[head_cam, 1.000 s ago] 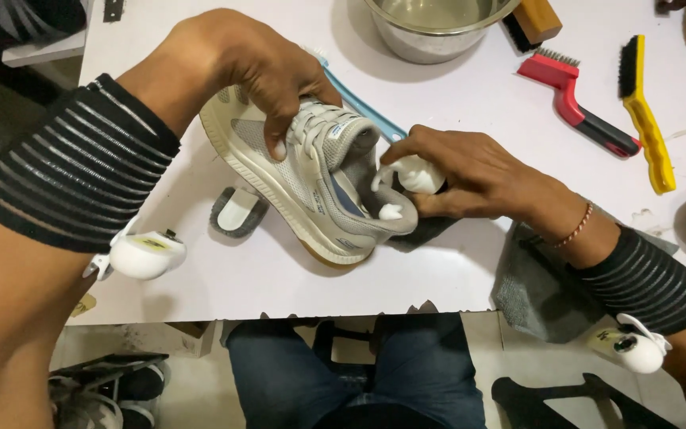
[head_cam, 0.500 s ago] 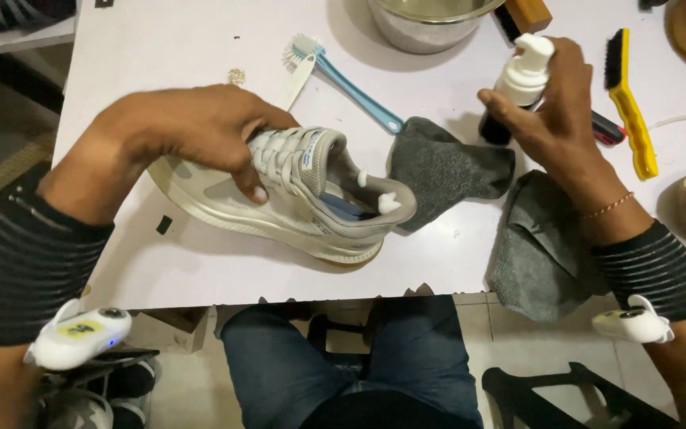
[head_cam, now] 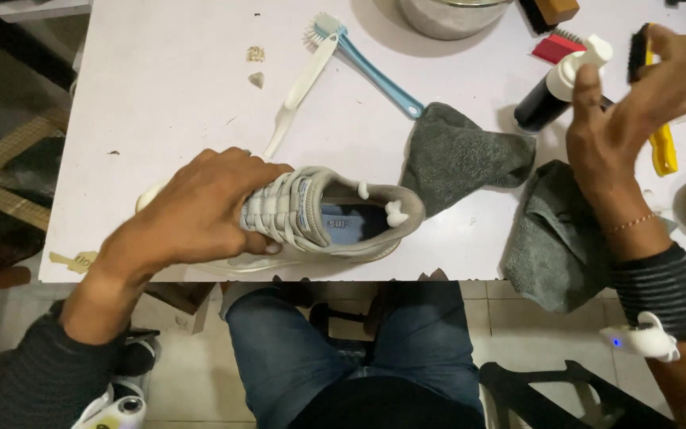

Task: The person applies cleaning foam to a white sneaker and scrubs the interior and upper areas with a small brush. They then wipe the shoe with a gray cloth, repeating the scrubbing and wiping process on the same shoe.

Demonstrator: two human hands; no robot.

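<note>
My left hand (head_cam: 196,213) grips a light grey sneaker (head_cam: 335,222) over its laces, holding it on the white table (head_cam: 160,103) at the near edge, opening upward. Two dabs of white foam (head_cam: 395,211) sit on the shoe's heel collar. My right hand (head_cam: 621,119) is raised at the far right with fingers spread. One finger is right beside the white pump head of a dark pump bottle (head_cam: 553,94) that stands on the table. I cannot tell if that finger touches it.
Two grey cloths lie right of the shoe, one flat (head_cam: 462,155), one hanging over the edge (head_cam: 549,238). A blue-and-white brush (head_cam: 335,48), a steel bowl (head_cam: 450,16), a red brush (head_cam: 556,48) and a yellow brush (head_cam: 662,155) lie farther back.
My left hand has lowered the shoe toward the near table edge. My right hand carried the pump bottle away to the right, set it on the table and spread its fingers.
</note>
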